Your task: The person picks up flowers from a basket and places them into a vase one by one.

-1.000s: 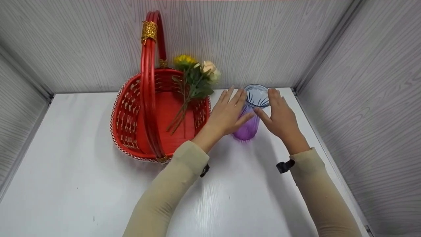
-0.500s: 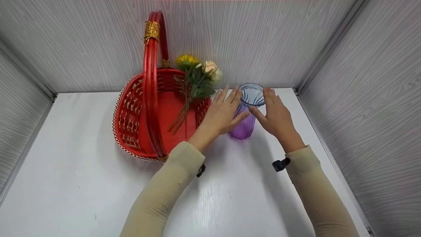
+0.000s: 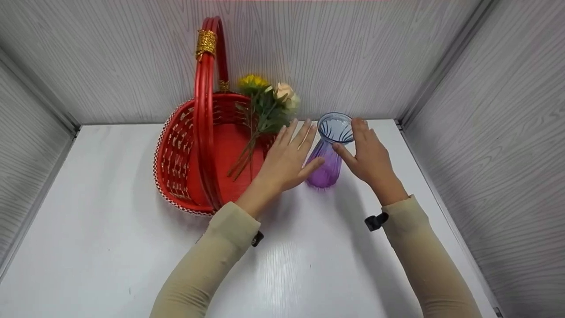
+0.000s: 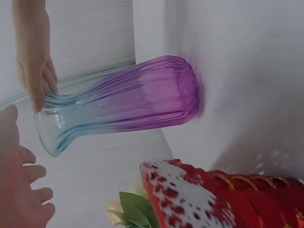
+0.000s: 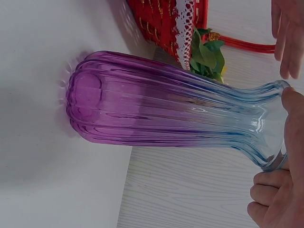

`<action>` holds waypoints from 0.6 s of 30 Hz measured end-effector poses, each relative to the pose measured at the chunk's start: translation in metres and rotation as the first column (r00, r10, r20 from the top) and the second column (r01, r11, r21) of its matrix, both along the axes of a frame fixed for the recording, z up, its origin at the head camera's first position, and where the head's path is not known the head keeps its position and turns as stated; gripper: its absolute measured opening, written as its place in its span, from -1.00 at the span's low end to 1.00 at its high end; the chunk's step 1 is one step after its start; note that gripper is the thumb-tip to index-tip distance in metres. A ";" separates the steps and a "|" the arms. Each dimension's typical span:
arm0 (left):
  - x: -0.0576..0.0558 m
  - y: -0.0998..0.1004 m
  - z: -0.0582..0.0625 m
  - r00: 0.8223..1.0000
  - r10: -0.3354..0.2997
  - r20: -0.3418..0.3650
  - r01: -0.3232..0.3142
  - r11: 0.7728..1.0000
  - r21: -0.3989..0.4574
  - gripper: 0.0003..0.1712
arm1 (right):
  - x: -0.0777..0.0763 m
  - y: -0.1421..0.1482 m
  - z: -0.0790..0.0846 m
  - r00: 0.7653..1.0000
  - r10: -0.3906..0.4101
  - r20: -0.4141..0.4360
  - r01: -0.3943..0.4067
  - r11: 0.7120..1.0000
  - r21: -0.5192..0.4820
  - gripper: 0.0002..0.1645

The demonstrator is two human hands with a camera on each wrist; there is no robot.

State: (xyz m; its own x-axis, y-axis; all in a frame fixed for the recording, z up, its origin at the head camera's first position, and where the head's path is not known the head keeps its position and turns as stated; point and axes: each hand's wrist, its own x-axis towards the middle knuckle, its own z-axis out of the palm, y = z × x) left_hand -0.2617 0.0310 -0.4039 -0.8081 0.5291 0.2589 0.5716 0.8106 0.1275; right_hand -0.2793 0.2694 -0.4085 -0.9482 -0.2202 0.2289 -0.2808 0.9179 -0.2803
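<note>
Red basket (image 3: 173, 167) holds flowers (image 3: 270, 106), heads past its edge; left hand (image 3: 286, 162) straight-fingered, holding nothing, off the vase (image 3: 327, 173); vase upright on table (image 3: 309, 269), no stems inside, setting-down looks done; right hand (image 3: 370, 153) grips its rim, release not yet made.

on a flat white table (image 3: 110, 221), a red oval woven basket (image 3: 171, 154) stands left of a fluted blue-and-purple glass vase (image 3: 328, 161). yellow and cream long-stemmed flowers (image 3: 266, 110) lean on the basket's back-right rim. left hand (image 3: 282, 164) between, right hand (image 3: 370, 157) at the vase's right.
</note>
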 end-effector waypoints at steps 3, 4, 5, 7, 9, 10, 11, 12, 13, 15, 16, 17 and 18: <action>0.009 -0.010 -0.003 1.000 -0.006 -0.014 0.007 1.000 0.027 -0.06 | 0.000 0.000 0.000 1.000 -0.005 0.005 0.005 1.000 0.006 0.13; 0.012 -0.013 -0.004 1.000 -0.010 -0.021 0.011 0.999 0.038 -0.06 | 0.000 0.000 0.000 1.000 -0.008 0.011 0.008 1.000 0.007 0.14; 0.016 -0.016 -0.005 1.000 -0.012 -0.028 0.013 0.999 0.046 -0.07 | 0.000 0.000 0.000 1.000 -0.010 0.014 0.010 1.000 0.008 0.14; 0.022 -0.021 -0.007 0.999 -0.014 -0.045 0.016 0.998 0.057 -0.07 | 0.001 0.000 0.001 1.000 -0.013 0.021 0.013 1.000 0.006 0.15; 0.029 -0.025 -0.009 0.998 -0.014 -0.063 0.018 0.998 0.063 -0.07 | 0.001 0.000 0.001 1.000 -0.016 0.026 0.016 1.000 0.003 0.15; 0.032 -0.027 -0.010 0.997 -0.015 -0.073 0.020 0.998 0.066 -0.08 | 0.001 0.000 0.001 1.000 -0.016 0.025 0.016 1.000 0.002 0.15; 0.035 -0.029 -0.011 0.997 -0.015 -0.080 0.021 0.997 0.068 -0.07 | 0.001 0.000 0.001 1.000 -0.017 0.024 0.016 1.000 0.002 0.15; 0.038 -0.030 -0.012 0.996 -0.016 -0.086 0.022 0.997 0.072 -0.07 | 0.001 0.000 0.000 1.000 -0.017 0.025 0.017 1.000 0.002 0.15; 0.041 -0.032 -0.012 0.996 -0.018 -0.091 0.025 0.997 0.078 -0.07 | 0.001 0.000 0.000 1.000 -0.018 0.025 0.018 1.000 0.001 0.15; 0.047 -0.035 -0.014 0.995 -0.024 -0.100 0.032 0.996 0.089 -0.08 | 0.001 0.001 0.000 1.000 -0.017 0.024 0.017 1.000 -0.001 0.15; 0.049 -0.037 -0.014 0.994 -0.025 -0.104 0.035 0.995 0.093 -0.08 | 0.001 0.001 0.000 1.000 -0.015 0.023 0.015 1.000 -0.001 0.15; 0.052 -0.039 -0.015 0.994 -0.025 -0.110 0.036 0.995 0.096 -0.08 | 0.000 0.001 -0.001 1.000 -0.014 0.022 0.014 1.000 0.000 0.15; 0.054 -0.041 -0.016 0.993 -0.024 -0.117 0.036 0.995 0.098 -0.09 | 0.000 0.001 -0.001 1.000 -0.012 0.020 0.012 1.000 0.001 0.15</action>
